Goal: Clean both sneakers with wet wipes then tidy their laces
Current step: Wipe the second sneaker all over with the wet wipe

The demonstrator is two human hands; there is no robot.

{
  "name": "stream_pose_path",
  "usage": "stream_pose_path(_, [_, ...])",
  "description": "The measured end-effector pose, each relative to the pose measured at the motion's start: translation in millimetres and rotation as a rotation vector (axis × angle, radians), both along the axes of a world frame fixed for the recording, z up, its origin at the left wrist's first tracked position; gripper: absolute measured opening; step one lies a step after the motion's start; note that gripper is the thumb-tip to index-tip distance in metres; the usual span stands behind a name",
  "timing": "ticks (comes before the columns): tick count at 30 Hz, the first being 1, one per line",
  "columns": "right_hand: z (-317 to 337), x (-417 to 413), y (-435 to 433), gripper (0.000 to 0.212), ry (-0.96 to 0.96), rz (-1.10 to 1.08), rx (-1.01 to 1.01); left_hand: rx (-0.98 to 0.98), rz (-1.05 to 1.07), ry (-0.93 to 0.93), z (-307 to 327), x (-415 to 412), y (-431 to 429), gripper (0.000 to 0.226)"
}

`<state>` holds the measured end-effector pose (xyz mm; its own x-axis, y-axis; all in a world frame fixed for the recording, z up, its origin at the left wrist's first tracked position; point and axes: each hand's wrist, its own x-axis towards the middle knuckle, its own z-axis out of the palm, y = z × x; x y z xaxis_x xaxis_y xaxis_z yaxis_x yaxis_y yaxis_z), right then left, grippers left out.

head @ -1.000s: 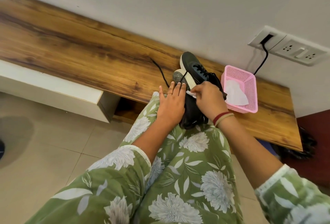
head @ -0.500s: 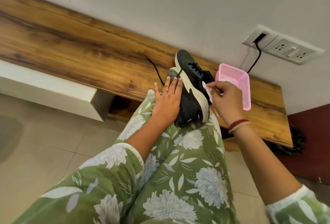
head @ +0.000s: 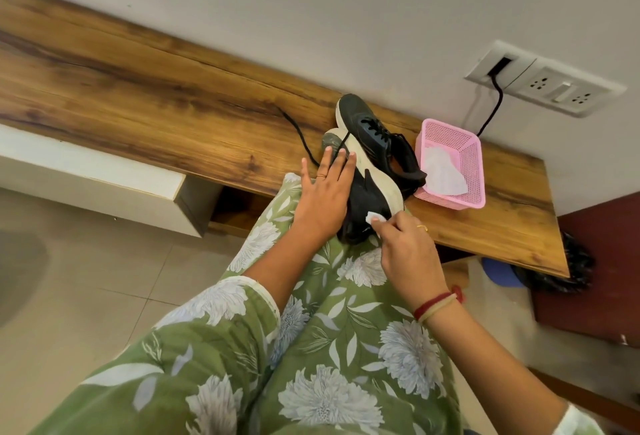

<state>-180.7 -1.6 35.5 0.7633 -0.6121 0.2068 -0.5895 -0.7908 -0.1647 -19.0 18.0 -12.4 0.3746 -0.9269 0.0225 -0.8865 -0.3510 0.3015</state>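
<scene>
- The left hand (head: 325,199) lies flat, fingers straight, pressing on the side of the black sneaker (head: 369,192); the grip is wide and curls round nothing
- The right hand (head: 408,254) has a narrow grip: its fingertips pinch a small folded wet wipe (head: 375,219) against the heel end of that sneaker, just beside the pale sole
- This sneaker rests tipped on its side on the knee (head: 346,296), at the near edge of the tabletop (head: 138,105), toe over the wood; much of its upper is hidden under the left hand
- A loose black lace (head: 298,129) trails from its toe across the tabletop
- The second sneaker (head: 363,119) stands upright near the far edge, between the first and a pink basket (head: 460,200); its near side is covered by the first one's sole
- Any marking on either sneaker is too blurred to read
- A white wipe (head: 441,171) lies in the basket, near the right end of the tabletop
- A dark bristly thing (head: 568,268) under that end is half hidden and hard to make out
</scene>
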Motion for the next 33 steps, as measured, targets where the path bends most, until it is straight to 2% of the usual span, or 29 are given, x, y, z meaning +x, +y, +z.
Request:
stream_pose_path(3, [15.0, 3.8, -4.9, 0.022, -0.155, -0.059, 0.164, -0.014, 0.014, 0.013, -2.6, 0.3, -0.6, 0.076])
stream_pose_path(5, [26.5, 16.1, -15.3, 0.02, -0.252, -0.115, 0.148, -0.014, 0.016, 0.021, -3.1, 1.8, -1.0, 0.075])
stream_pose_path(10, [8.1, 19.3, -12.6, 0.022, -0.111, -0.063, -0.056, 0.005, 0.002, 0.009, -4.6, 1.0, -0.1, 0.079])
stream_pose_path(13, [-4.4, 3.2, -8.5, 0.022, -0.127, -0.031, -0.111, 0.01, -0.007, 0.019, -3.3, 1.0, -0.3, 0.079])
stream_pose_path(17, [-3.7, -2.9, -2.9, 0.019, -0.138, -0.067, -0.039, 0.002, -0.004, 0.028, -2.7, 0.3, 0.0, 0.08])
stream_pose_path(21, [16.3, 12.2, -9.5, 0.013, -0.305, -0.134, 0.074, -0.014, -0.002, 0.047, -2.2, 1.7, 0.1, 0.078])
stream_pose_path(26, [0.9, 6.7, -4.8, 0.011, -0.204, -0.09, 0.015, -0.011, 0.001, 0.033, -3.9, 1.0, -0.5, 0.079])
stream_pose_path(29, [-7.1, -5.2, 4.6, 0.012, -0.185, -0.132, 0.103, -0.019, 0.007, 0.063, -2.4, 0.4, -1.3, 0.079])
stream_pose_path(33, [26.4, 8.7, -0.5, 0.012, -0.337, -0.145, 0.219, -0.047, 0.036, 0.079, -1.9, 0.9, -2.0, 0.081])
